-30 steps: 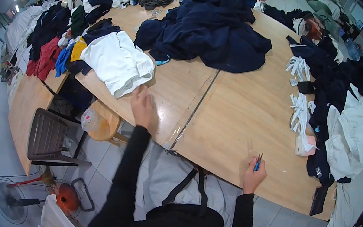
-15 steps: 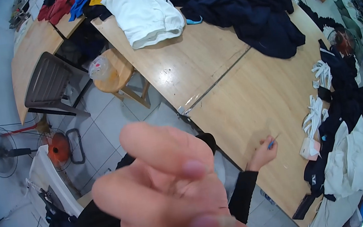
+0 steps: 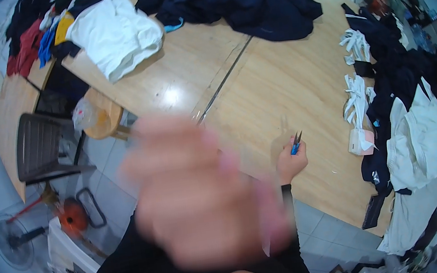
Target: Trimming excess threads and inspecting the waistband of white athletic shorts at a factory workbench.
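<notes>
My left hand is raised close to the view, large and smeared by motion. Its fingers look curled closed; whatever they may hold is hidden in the blur. Beyond it and to the right, my right hand is over the near part of the wooden table, coming out of a black sleeve. Its fingers are closed around small blue-handled thread snips, whose dark blades point up and away. To its right lies a small pink-and-white box, apart from the hand.
White folded garments and a dark navy garment heap cover the far table. Along the right edge lie white strips, dark cloth and pale cloth. At left are a stool with a plastic bag, a chair and a fan.
The view has turned, so the table sits higher and further left. My right hand has tilted the snips upward, showing their blades. My left hand has curled more and blurred.
</notes>
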The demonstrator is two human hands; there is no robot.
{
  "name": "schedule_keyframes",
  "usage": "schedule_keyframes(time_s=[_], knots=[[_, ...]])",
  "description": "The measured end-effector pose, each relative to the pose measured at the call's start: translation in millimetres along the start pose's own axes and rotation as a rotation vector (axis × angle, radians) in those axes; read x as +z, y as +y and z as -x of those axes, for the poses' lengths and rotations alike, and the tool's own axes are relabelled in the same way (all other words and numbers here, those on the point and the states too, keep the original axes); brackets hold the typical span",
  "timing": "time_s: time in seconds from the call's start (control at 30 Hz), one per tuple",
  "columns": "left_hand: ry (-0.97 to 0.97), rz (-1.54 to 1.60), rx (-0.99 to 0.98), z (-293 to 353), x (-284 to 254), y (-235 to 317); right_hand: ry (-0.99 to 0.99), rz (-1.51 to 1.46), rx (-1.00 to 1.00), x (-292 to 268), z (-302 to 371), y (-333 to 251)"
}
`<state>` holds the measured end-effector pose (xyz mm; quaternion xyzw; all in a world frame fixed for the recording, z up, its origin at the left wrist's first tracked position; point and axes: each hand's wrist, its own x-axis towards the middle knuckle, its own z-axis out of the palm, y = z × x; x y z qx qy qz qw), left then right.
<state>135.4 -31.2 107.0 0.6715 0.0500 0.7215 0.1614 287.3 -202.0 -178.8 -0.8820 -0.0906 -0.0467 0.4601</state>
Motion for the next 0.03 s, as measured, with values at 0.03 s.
schedule_keyframes(time_s=[0.03], knots=[[-0.002,0.017,0.028,-2.9,2.8,-1.0,-0.018,0.026,-0.001,-0.7,0.1,-6.4]])
